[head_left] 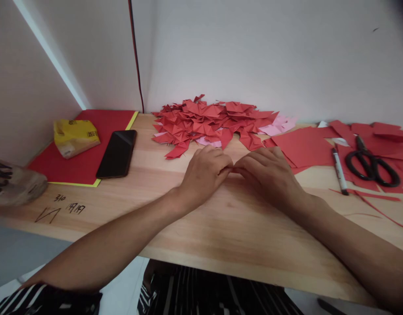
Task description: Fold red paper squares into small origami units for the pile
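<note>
- Heap of folded paper (204, 118): red, with pink pieces (278, 126) at its edges
- Squarish sheets (305, 146): plain red
- Scissors (372, 169): black handles
- Marker (338, 169): white barrel, black ends
- Phone (116, 154): black
- Large sheet (79, 164): deep red, a bright yellow sheet (98, 183) beneath
- Packet (76, 136): yellow, dark lettering
- Desk (221, 232): pale tan with streaked wood grain
- Person's sleeve (66, 302): black with white stripes
- Wall (254, 52): greyish white

Paper-strewn wooden table (217, 236)

Along the back lies a heap of folded red and pink paper (204, 120); flat red sheets (303, 146) spread to its right — with a marker (338, 169) by their edge and thin red strips (375, 195) nearer the front. At left, a dark phone (118, 153) overlaps a red sheet edged in yellow (78, 170) — handwritten figures (75, 208) and a lettered container (20, 183) are near.
</note>
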### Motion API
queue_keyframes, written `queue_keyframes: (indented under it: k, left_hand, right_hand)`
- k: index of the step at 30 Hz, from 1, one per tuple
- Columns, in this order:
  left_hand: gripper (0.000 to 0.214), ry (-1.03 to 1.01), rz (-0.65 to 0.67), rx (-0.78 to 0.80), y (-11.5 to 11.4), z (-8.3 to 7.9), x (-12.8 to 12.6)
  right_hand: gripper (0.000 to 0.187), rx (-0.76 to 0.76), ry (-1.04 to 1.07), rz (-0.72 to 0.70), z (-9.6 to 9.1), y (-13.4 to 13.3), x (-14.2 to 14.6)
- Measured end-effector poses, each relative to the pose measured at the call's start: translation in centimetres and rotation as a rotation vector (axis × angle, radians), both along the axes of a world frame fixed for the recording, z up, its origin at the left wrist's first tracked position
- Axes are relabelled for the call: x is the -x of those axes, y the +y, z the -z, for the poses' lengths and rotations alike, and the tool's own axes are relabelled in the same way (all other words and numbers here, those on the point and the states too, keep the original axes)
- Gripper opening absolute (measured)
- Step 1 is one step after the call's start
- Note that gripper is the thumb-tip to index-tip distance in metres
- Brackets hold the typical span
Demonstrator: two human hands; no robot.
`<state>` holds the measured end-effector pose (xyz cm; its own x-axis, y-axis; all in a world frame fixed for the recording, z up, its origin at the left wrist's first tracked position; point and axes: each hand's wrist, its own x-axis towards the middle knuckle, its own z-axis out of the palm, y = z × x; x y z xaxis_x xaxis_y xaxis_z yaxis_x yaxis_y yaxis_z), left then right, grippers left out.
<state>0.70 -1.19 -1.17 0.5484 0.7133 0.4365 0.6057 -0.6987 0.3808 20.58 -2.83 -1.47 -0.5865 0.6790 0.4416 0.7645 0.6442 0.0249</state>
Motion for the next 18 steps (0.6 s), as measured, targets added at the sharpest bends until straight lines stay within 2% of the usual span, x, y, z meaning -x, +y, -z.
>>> queue_keyframes:
  k: [3, 6, 12, 15, 18]
  left_hand:
    - [0.027, 0.115, -0.051, -0.234, 0.4, 0.5, -0.2]
    - [0.031, 0.221, -0.027, -0.339, 0.9, 1.2, -0.5]
    - [0.02, 0.381, 0.059, -0.268, 0.4, 1.5, -0.6]
    - [0.019, 0.461, 0.083, -0.238, -0.6, 1.1, -0.5]
    - [0.021, 0.503, 0.072, -0.274, -1.5, 0.9, -0.5]
  right_hand:
    - [0.026, -0.09, -0.038, 0.008, 0.2, 0.6, -0.2]
    - [0.03, -0.097, -0.073, 0.003, 0.5, 1.0, -0.2]
    - [0.031, -0.02, -0.081, -0.071, 1.1, 0.6, -0.4]
    - [0.028, -0.003, -0.082, -0.063, 1.0, 0.2, -0.6]
    - [0.023, 0.012, -0.08, -0.034, 0.8, -0.3, -0.4]
